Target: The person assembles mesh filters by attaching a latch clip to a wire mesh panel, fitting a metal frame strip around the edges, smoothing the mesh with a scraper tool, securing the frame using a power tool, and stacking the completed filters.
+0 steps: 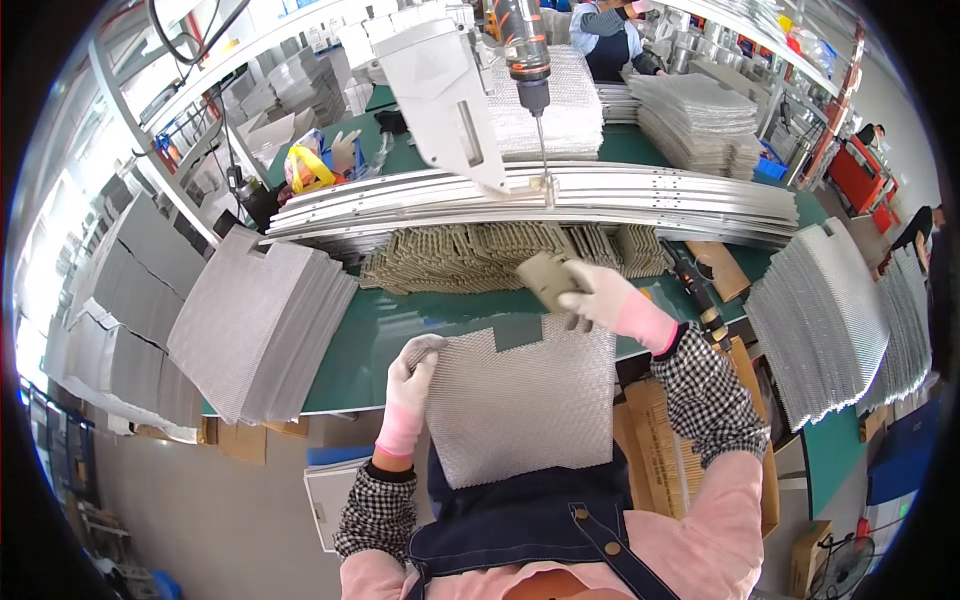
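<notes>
My left hand (pixel 408 378), in a white glove with a pink cuff, is closed on the upper left corner of a silvery mesh sheet (pixel 525 400). The sheet leans between my lap and the table edge, with a rectangular notch in its top side. Just above that notch, my gloved right hand (pixel 603 300) grips a small tan plate (pixel 545 281), tilted and slightly apart from the sheet. Behind it, a long row of similar tan plates (pixel 450 258) stands packed on the green table (pixel 385 318). The fingertips of my right hand are partly hidden.
Stacks of mesh sheets stand at left (pixel 255 320) and right (pixel 820 310). Long metal rails (pixel 640 195) lie across the table behind the tan plates. A power driver (pixel 523 50) hangs overhead. A hand tool (pixel 697 290) lies at right. Another person (pixel 605 40) works at the back.
</notes>
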Available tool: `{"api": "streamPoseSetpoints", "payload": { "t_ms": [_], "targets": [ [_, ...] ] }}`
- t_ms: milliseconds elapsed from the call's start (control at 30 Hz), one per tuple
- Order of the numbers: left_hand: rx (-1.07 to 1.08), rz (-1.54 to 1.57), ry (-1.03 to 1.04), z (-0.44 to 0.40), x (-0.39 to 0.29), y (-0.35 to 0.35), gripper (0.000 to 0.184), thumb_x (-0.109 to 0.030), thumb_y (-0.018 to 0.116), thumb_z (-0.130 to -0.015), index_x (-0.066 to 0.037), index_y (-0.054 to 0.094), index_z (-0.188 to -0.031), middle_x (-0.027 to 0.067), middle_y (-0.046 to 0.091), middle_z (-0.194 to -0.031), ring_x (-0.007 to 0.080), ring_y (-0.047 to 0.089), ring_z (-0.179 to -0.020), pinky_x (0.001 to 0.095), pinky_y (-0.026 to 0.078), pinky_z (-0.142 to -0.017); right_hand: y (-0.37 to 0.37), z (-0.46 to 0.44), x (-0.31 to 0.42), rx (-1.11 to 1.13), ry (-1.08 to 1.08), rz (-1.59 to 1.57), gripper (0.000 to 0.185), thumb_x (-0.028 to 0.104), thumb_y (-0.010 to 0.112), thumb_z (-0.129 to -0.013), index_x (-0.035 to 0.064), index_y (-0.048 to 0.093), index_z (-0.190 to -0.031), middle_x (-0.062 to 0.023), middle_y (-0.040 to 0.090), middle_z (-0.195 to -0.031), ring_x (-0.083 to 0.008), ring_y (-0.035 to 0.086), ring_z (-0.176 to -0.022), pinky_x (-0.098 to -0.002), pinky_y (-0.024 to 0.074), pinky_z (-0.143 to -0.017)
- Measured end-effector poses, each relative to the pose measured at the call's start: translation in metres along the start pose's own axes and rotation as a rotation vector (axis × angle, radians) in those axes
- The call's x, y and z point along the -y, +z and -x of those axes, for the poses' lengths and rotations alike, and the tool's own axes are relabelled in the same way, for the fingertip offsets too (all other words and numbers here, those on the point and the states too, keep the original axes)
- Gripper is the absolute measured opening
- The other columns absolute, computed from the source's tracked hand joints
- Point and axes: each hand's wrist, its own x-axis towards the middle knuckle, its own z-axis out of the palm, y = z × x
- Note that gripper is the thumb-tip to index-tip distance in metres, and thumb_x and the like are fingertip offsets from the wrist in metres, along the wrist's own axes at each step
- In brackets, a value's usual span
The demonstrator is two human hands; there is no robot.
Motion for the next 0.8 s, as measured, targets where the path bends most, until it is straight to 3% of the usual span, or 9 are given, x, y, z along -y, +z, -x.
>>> {"api": "streamPoseSetpoints", "payload": {
  "t_ms": [67,200,300,467,600,667,700,767,800],
  "targets": [
    [-0.002,-0.003,-0.009,0.007,-0.009,0.003,0.021,-0.005,0.052,-0.097,0.002,0.063,-0.113,0.0051,0.065,-0.11,0.0132,0.057,-0.107,0.0272,0.041,-0.098,0.007,-0.012,0.004,0.213,0.022,0.119,0.035,0.015,0.052,-0.099,-0.0056,0.044,-0.126,-0.0171,0.067,-0.096,-0.0197,0.071,-0.069,-0.0311,0.0583,-0.059],
    [-0.004,-0.009,-0.023,0.011,-0.009,-0.005,0.022,-0.007,0.054,-0.097,0.003,0.064,-0.113,0.0063,0.066,-0.11,0.0137,0.057,-0.108,0.0277,0.042,-0.098,0.019,-0.02,0.031,0.207,0.171,0.37,0.029,0.017,0.043,-0.103,-0.0068,0.046,-0.119,-0.0183,0.068,-0.083,-0.0251,0.072,-0.063,-0.0333,0.058,-0.055],
    [0.036,0.044,-0.034,0.006,0.002,-0.015,0.034,-0.015,0.06,-0.095,0.003,0.061,-0.124,0.0067,0.065,-0.114,0.015,0.057,-0.108,0.029,0.042,-0.099,0.02,-0.022,0.039,0.23,0.191,0.422,0.031,0.018,0.044,-0.103,-0.0069,0.045,-0.122,-0.0172,0.067,-0.08,-0.0229,0.071,-0.061,-0.0317,0.0567,-0.053],
    [0.161,0.429,-0.159,-0.015,0.02,-0.023,0.066,-0.024,0.067,-0.091,0.003,0.042,-0.146,0.0106,0.055,-0.138,0.0162,0.055,-0.117,0.0295,0.041,-0.104,0.01,-0.032,0.03,0.391,0.206,0.307,0.034,0.018,0.042,-0.104,-0.0075,0.044,-0.125,-0.0188,0.068,-0.088,-0.0224,0.071,-0.063,-0.0323,0.0572,-0.055],
    [0.273,0.431,-0.242,-0.048,0.057,-0.032,0.07,-0.023,0.07,-0.09,0.0,0.039,-0.148,0.0122,0.055,-0.136,0.0162,0.055,-0.118,0.0297,0.041,-0.103,0.014,-0.037,0.031,0.421,0.165,0.488,0.035,0.019,0.044,-0.103,-0.005,0.049,-0.128,-0.0156,0.068,-0.093,-0.0199,0.071,-0.065,-0.0325,0.0563,-0.058],
    [-0.046,-0.175,-0.119,-0.063,0.066,-0.026,0.073,-0.019,0.077,-0.082,-0.004,0.044,-0.145,0.0138,0.058,-0.133,0.0215,0.058,-0.117,0.0331,0.043,-0.102,0.02,-0.045,0.019,0.374,0.101,0.671,0.032,0.02,0.046,-0.101,-0.0011,0.054,-0.124,-0.0136,0.07,-0.09,-0.0198,0.07,-0.064,-0.0355,0.056,-0.062],
    [-0.028,-0.173,-0.118,-0.066,0.049,-0.013,0.073,-0.019,0.077,-0.082,-0.004,0.044,-0.145,0.0138,0.058,-0.133,0.0215,0.058,-0.117,0.0331,0.043,-0.102,0.026,-0.047,0.014,0.338,0.074,0.748,0.03,0.02,0.048,-0.099,0.0009,0.057,-0.121,-0.0124,0.07,-0.087,-0.02,0.07,-0.064,-0.037,0.0558,-0.065],
    [0.018,-0.952,0.614,-0.067,0.01,0.011,0.073,-0.014,0.082,-0.072,-0.006,0.051,-0.138,0.0139,0.06,-0.128,0.0287,0.059,-0.115,0.039,0.045,-0.101,0.028,-0.05,0.011,0.347,0.056,0.745,0.028,0.021,0.049,-0.098,0.0021,0.058,-0.116,-0.0116,0.07,-0.079,-0.0218,0.07,-0.063,-0.039,0.0552,-0.069],
    [0.194,-0.959,0.61,-0.069,-0.002,0.025,0.064,-0.017,0.082,-0.066,-0.007,0.059,-0.125,0.0118,0.062,-0.126,0.0328,0.057,-0.116,0.0437,0.044,-0.102,0.028,-0.05,0.013,0.354,0.035,0.736,0.028,0.021,0.049,-0.099,0.0017,0.057,-0.117,-0.0139,0.069,-0.084,-0.0211,0.07,-0.062,-0.0384,0.0549,-0.067]
  ]
}}
